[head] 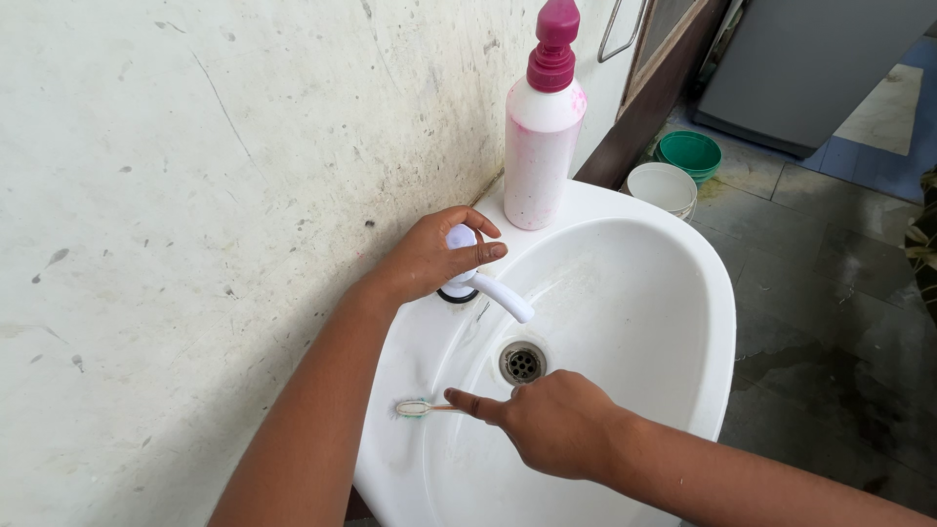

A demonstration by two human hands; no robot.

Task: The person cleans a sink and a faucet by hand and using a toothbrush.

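Observation:
My left hand is closed around the knob of a white tap at the back rim of a white wash basin. My right hand grips a toothbrush, forefinger stretched along its handle. The brush head with pale bristles rests against the basin's near-left inner wall. The metal drain lies just above my right hand. I see no water running from the spout.
A white bottle with a pink cap stands on the basin's back rim by the stained wall. On the wet tiled floor behind sit a white bucket and a green tub. A grey appliance stands further back.

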